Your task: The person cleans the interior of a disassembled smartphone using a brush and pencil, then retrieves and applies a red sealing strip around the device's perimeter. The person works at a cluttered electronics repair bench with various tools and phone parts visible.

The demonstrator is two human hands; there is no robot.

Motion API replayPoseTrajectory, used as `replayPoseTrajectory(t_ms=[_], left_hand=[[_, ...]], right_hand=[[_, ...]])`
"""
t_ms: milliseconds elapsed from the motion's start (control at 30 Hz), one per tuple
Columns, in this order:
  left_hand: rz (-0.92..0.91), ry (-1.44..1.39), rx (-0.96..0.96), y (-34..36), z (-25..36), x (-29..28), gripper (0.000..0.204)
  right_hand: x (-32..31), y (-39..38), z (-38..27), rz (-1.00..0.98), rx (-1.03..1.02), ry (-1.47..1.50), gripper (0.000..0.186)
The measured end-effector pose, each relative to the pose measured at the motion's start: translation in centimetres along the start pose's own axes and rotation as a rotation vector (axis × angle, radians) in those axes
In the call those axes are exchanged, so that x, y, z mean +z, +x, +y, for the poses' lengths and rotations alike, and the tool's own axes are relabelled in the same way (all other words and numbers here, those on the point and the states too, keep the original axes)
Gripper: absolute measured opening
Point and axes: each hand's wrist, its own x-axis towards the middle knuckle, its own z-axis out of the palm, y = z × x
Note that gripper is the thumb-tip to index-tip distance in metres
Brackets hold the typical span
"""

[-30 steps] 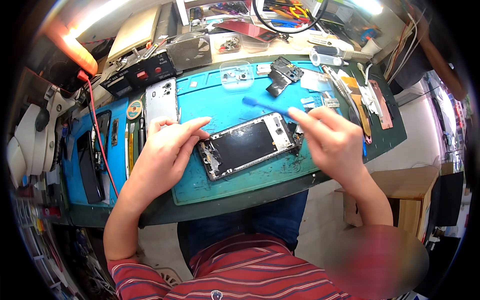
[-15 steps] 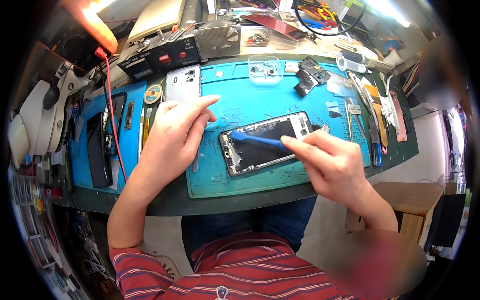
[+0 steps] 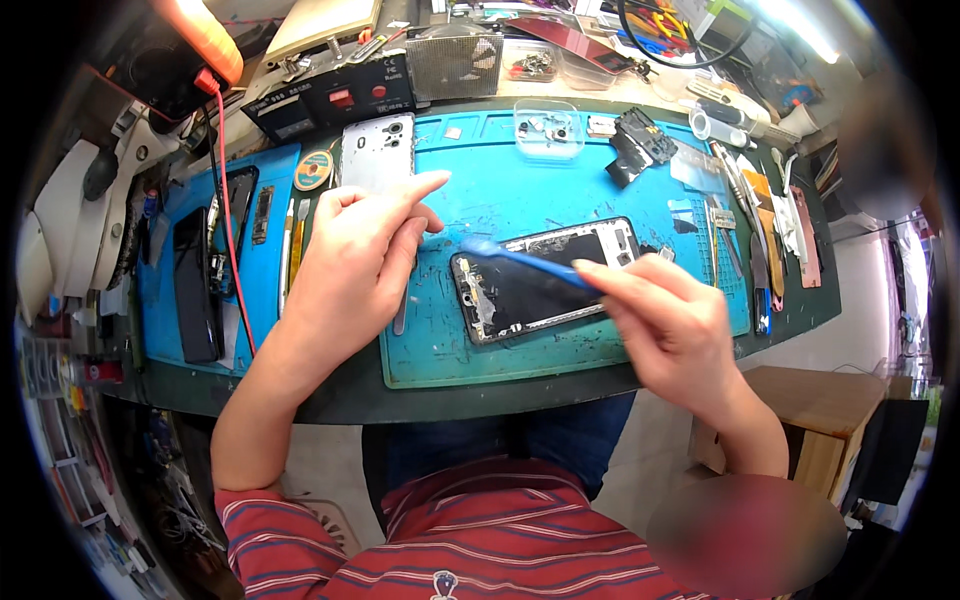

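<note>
My right hand grips a long blue brush-like tool; its blurred head is over the upper-left end of an opened phone frame, which lies on the blue repair mat with black middle and pale, marked end parts. My left hand hovers left of that phone, index finger extended and other fingers loosely curled, holding nothing that I can make out. A silver phone back lies just beyond it, and a thin metal tool is partly hidden beneath it.
A clear parts box and black phone pieces sit at the back. Hand tools line the right. A second mat with a dark phone and a red cable is at left. A blurred person stands at far right.
The blue tool's head has come down onto the phone's left end, then lifted slightly beyond it. My left hand has drawn off the phone's corner. The bench view has also shifted.
</note>
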Motion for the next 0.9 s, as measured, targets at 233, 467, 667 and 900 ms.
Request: replayPoseTrajectory(t_ms=[233,467,667,900], left_hand=[[-0.014,0.017,0.058,-0.1,0.1,0.4,0.045],[-0.018,0.017,0.049,-0.2,0.1,0.3,0.047],[-0.047,0.001,0.124,0.1,0.8,0.5,0.044],[-0.221,0.121,0.263,0.0,3.8,2.1,0.076]], right_hand=[[-1.4,-3.1,-1.2,-0.058,0.087,-0.073,0.046],[-3.2,-4.7,-1.5,0.016,0.048,0.223,0.046],[-5.7,-8.5,-0.3,-0.219,0.299,0.405,0.037],[-7.9,-11.5,6.0,0.488,0.554,-0.275,0.041]])
